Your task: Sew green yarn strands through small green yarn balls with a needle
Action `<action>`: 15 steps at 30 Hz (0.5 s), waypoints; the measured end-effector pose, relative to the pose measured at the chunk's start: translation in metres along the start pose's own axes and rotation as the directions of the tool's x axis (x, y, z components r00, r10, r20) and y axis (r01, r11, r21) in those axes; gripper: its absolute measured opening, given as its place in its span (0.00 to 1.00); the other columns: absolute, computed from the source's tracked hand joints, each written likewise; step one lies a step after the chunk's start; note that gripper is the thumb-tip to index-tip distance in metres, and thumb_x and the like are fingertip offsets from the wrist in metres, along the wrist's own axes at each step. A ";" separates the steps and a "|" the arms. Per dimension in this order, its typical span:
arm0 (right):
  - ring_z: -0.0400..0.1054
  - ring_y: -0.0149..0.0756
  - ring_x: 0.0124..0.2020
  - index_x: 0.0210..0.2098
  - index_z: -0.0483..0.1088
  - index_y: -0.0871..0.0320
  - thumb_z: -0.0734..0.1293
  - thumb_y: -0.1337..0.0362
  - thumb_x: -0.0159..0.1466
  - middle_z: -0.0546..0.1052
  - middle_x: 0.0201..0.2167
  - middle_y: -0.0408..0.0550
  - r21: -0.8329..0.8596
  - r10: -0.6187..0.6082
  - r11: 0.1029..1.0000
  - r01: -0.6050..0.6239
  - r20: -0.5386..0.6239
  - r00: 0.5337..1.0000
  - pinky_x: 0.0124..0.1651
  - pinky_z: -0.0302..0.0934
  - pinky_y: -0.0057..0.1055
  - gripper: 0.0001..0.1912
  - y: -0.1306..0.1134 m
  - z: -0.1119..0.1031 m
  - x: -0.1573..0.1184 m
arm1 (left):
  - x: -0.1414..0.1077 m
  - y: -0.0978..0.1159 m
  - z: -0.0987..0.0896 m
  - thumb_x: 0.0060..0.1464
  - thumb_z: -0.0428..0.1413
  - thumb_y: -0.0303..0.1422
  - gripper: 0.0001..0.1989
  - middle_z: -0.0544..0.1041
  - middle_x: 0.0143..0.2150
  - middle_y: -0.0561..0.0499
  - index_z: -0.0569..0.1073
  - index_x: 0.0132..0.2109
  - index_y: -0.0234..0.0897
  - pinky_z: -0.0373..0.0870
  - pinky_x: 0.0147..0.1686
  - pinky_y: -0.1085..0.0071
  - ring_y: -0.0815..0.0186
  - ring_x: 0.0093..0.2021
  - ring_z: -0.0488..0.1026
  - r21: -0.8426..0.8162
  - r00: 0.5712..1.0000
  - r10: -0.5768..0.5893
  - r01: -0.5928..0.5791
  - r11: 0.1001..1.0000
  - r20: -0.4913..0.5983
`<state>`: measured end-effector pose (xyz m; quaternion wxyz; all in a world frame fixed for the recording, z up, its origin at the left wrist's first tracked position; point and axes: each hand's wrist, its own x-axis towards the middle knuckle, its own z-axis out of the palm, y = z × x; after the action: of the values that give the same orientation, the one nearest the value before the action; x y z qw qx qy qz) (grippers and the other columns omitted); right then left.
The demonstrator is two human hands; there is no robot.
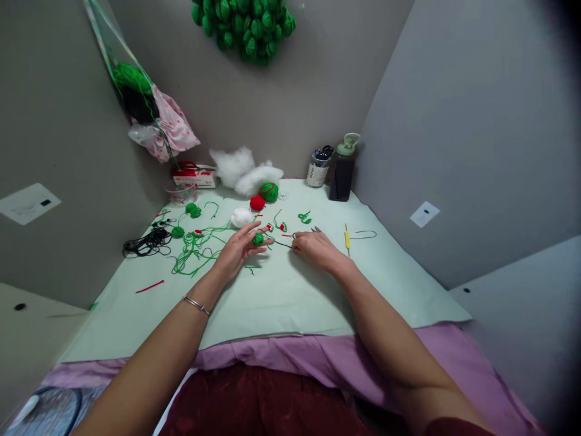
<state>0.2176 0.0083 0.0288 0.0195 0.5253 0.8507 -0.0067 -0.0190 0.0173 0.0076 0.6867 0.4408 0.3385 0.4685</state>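
Note:
My left hand (239, 247) is at the middle of the pale table, holding a small green crocheted piece (258, 238) among its spread fingers. A dark thread (283, 244) runs from that piece to my right hand (314, 247), whose fingers are pinched on it; a thin grey metal tip shows above them. Between and beyond the hands lie small red and green pieces (283, 227). A white yarn ball (242, 217) sits just behind my left hand, with a red ball (257, 203) and a green ball (269, 192) farther back.
Loose green yarn (193, 254) and black yarn (147, 242) lie left. A yellow-handled tool (347, 239) is right. White stuffing (240, 169), a pen cup (316, 172) and a bottle (342, 172) stand at the back. A red stick (149, 286) lies front left.

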 end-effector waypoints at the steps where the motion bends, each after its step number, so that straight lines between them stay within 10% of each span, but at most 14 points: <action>1: 0.73 0.41 0.39 0.37 0.78 0.62 0.60 0.72 0.67 0.80 0.42 0.56 -0.036 -0.003 0.999 0.003 0.010 1.000 0.37 0.52 0.32 0.14 -0.002 0.000 0.001 | 0.000 0.000 0.000 0.63 0.57 0.31 0.23 0.73 0.65 0.34 0.69 0.63 0.32 0.81 0.39 0.72 0.58 0.48 0.82 -0.014 1.000 -0.010 0.010 1.000 0.002; 6: 0.73 0.41 0.41 0.36 0.76 0.63 0.59 0.74 0.66 0.79 0.43 0.58 -0.036 -0.031 0.999 0.031 -0.012 0.999 0.37 0.54 0.32 0.13 -0.008 0.004 0.002 | 0.003 -0.003 -0.001 0.66 0.53 0.30 0.19 0.74 0.63 0.33 0.70 0.62 0.30 0.82 0.35 0.73 0.59 0.44 0.84 -0.053 0.998 -0.063 0.063 0.997 -0.007; 10: 0.70 0.35 0.32 0.33 0.73 0.59 0.63 0.69 0.63 0.80 0.35 0.51 0.361 0.030 0.932 0.017 -0.125 0.992 0.35 0.54 0.30 0.06 -0.005 0.002 0.001 | 0.004 -0.003 -0.003 0.67 0.52 0.31 0.17 0.77 0.60 0.32 0.71 0.59 0.28 0.81 0.34 0.74 0.59 0.42 0.84 -0.097 0.998 -0.062 0.061 0.993 -0.011; 15: 0.61 0.25 0.18 0.34 0.67 0.57 0.66 0.61 0.61 0.76 0.25 0.41 0.978 0.187 0.188 0.085 -0.121 0.975 0.22 0.50 0.24 0.06 0.006 -0.008 0.003 | 0.005 0.000 -0.006 0.61 0.57 0.31 0.15 0.77 0.58 0.35 0.75 0.53 0.28 0.80 0.36 0.74 0.62 0.41 0.83 -0.021 0.998 -0.030 0.029 0.999 -0.051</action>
<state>0.2214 0.0138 0.0365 -0.4101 0.4427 0.6296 -0.4893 -0.0223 0.0233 0.0048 0.6893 0.4164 0.3577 0.4729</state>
